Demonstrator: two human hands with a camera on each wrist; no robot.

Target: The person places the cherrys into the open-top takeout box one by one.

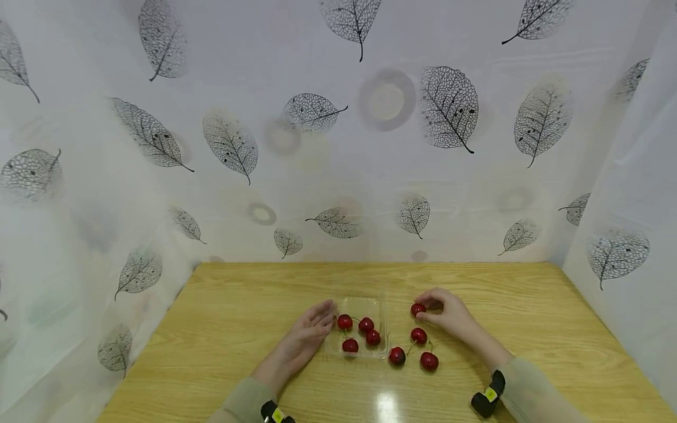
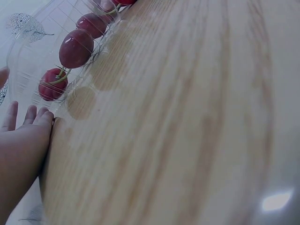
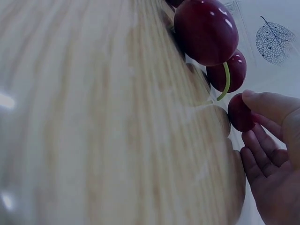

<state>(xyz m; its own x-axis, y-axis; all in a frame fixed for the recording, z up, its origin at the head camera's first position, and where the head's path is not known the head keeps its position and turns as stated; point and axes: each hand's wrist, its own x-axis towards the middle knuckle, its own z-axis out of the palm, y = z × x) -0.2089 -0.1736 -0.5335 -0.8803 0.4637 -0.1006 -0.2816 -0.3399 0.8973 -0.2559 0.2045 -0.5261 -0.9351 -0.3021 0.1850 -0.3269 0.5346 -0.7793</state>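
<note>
A clear plastic tray [image 1: 382, 305] sits mid-table with several red cherries [image 1: 366, 325] in it. My left hand [image 1: 324, 317] lies flat beside the tray's left wall, fingers straight and touching it; the left wrist view shows the fingertips [image 2: 35, 117] at the tray's edge [image 2: 28, 61] near a cherry [image 2: 52, 84]. My right hand [image 1: 427, 311] pinches one cherry [image 1: 418, 309] on the table right of the tray, also seen as a cherry [image 3: 240, 112] at my fingertips [image 3: 262, 101]. Three loose cherries [image 1: 419, 335] lie close by.
The wooden table [image 1: 238, 305] is walled by white leaf-printed sheets [image 1: 338, 147] at the back and both sides. Two loose cherries [image 1: 397, 355] lie near the tray's front right corner. A glare spot [image 1: 388, 405] shows at the table's front.
</note>
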